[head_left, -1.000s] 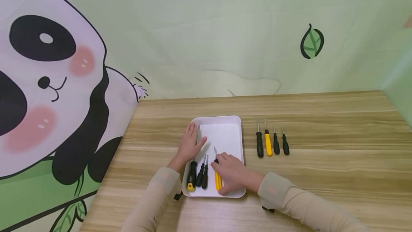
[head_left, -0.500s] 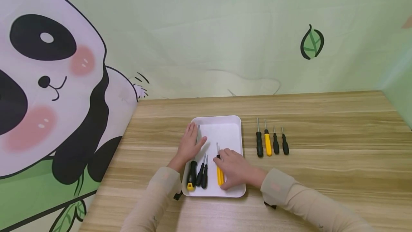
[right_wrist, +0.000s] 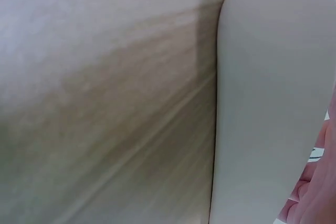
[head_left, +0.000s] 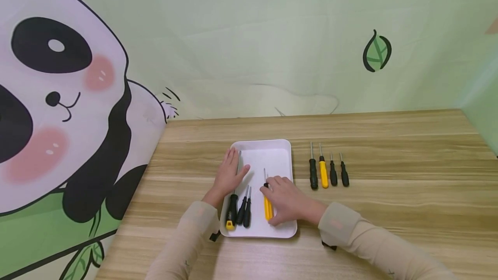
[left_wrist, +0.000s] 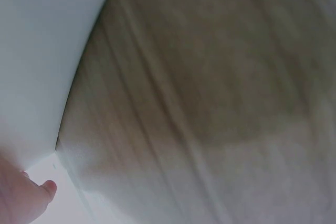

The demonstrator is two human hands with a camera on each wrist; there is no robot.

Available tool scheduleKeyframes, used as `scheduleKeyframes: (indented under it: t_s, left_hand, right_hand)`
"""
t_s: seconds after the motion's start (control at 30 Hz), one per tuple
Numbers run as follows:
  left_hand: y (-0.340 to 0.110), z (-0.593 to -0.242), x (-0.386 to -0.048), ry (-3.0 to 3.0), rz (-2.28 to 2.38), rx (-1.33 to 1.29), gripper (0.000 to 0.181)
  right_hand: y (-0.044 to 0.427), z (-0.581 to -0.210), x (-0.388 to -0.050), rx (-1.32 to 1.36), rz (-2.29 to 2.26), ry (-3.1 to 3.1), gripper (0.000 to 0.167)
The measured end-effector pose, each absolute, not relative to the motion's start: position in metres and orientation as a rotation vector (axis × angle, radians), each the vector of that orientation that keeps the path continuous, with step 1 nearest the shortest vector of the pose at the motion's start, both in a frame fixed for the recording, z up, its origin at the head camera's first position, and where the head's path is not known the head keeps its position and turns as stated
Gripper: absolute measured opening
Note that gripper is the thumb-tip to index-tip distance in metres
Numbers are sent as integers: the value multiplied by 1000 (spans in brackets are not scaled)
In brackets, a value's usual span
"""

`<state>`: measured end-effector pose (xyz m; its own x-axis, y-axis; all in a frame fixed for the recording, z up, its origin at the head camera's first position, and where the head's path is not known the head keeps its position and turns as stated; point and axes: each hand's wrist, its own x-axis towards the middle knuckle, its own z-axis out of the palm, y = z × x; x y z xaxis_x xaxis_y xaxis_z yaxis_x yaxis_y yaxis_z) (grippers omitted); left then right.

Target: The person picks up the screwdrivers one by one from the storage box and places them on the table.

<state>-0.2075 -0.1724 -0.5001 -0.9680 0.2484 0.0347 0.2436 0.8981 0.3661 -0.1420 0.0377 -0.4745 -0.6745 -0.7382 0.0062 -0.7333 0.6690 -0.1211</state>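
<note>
My right hand (head_left: 287, 200) holds a yellow-handled screwdriver (head_left: 268, 210) by its handle inside the white tray (head_left: 269, 154); its shaft points away from me. Across the tray's left rim lies my left hand (head_left: 229, 175), fingers extended beside the long shaft of a large black screwdriver (head_left: 232, 211) with a yellow end. Two small black screwdrivers, one (head_left: 241, 211) leaning close to the other (head_left: 247, 216), lie between the large one and my right hand. Only parts of the left hand (left_wrist: 23, 195) and right hand (right_wrist: 312, 187) show in the wrist views.
Right of the tray, several screwdrivers lie in a row on the wooden table (head_left: 404, 163): a black one (head_left: 313, 174), a yellow one (head_left: 324, 174) and two small black ones (head_left: 333, 175). Behind the table stands a pale green wall (head_left: 303, 55) with a panda picture.
My right hand has moved slightly away from me and to the right within the tray, carrying the yellow-handled screwdriver along. The left hand stays in place.
</note>
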Motion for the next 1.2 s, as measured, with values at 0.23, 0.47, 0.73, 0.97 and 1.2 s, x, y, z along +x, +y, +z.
scheduleKeyframes:
  t_s: [0.23, 0.47, 0.73, 0.97, 1.2]
  left_hand:
    - [-173, -502, -208, 3049, 580, 394, 71]
    - [-173, -503, -208, 3031, 589, 345, 73]
    - [-173, -503, -208, 3045, 586, 380, 72]
    - [-174, -504, -209, 3062, 582, 399, 72]
    - [-173, -502, -209, 3061, 592, 406, 71]
  right_hand:
    - [41, -470, -143, -1215, -195, 2819, 82]
    - [46, -466, -143, -1225, -213, 2840, 81]
    - [51, -462, -141, -1210, -238, 2825, 80]
    - [57, -462, -142, -1227, -227, 2880, 79]
    - [62, -459, -142, -1202, -236, 2885, 79]
